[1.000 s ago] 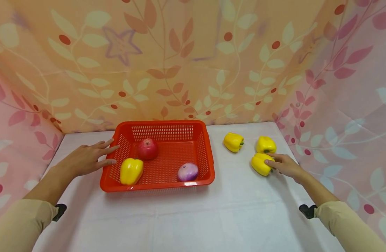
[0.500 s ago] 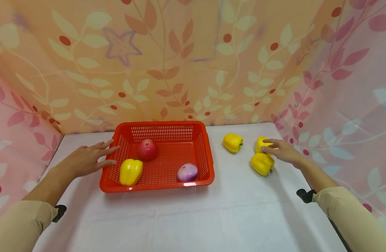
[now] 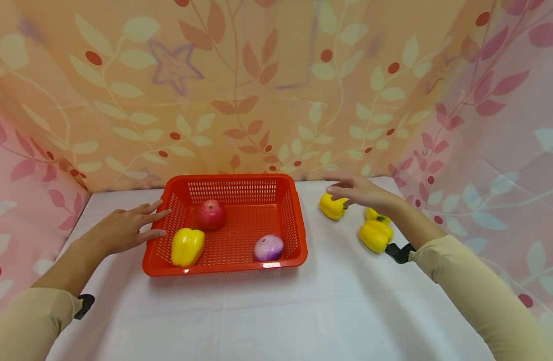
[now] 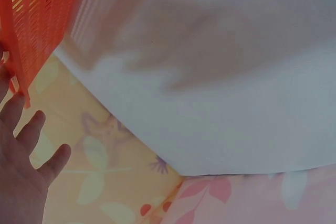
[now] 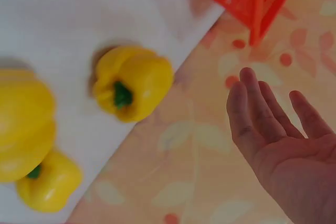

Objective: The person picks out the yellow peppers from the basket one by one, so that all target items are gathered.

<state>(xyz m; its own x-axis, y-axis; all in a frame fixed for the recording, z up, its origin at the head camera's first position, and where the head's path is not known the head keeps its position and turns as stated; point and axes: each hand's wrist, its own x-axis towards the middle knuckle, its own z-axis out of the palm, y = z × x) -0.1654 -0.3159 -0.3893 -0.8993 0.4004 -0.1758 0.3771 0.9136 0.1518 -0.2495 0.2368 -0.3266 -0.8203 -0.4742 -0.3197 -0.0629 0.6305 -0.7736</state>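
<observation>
My left hand (image 3: 125, 229) rests with spread, straight fingers at the left rim of a red plastic basket (image 3: 226, 271). In the left wrist view its fingertips (image 4: 17, 98) are right at the rim. My right hand (image 3: 359, 193) is raised with loose fingers and an empty palm, overlapping a yellow bell pepper (image 3: 331, 206) in the head view. Two more, a nearer yellow pepper (image 3: 374, 235) and a partly hidden one (image 3: 373, 215), lie below my right forearm. Inside the basket are another yellow bell pepper (image 3: 188, 246), a red pomegranate (image 3: 211, 214) and a purple onion (image 3: 268, 247).
A white cloth covers the table (image 3: 240, 316). Its back edge meets a flowered orange curtain (image 3: 258, 100), and pink flowered cloth (image 3: 497, 150) hangs along the right side. Black wrist straps (image 3: 399, 253) sit at both sleeve ends.
My right hand has let go of the nearer pepper, lifted, and moved left and back over the table to above the leftmost loose pepper. The left hand and basket stay put.
</observation>
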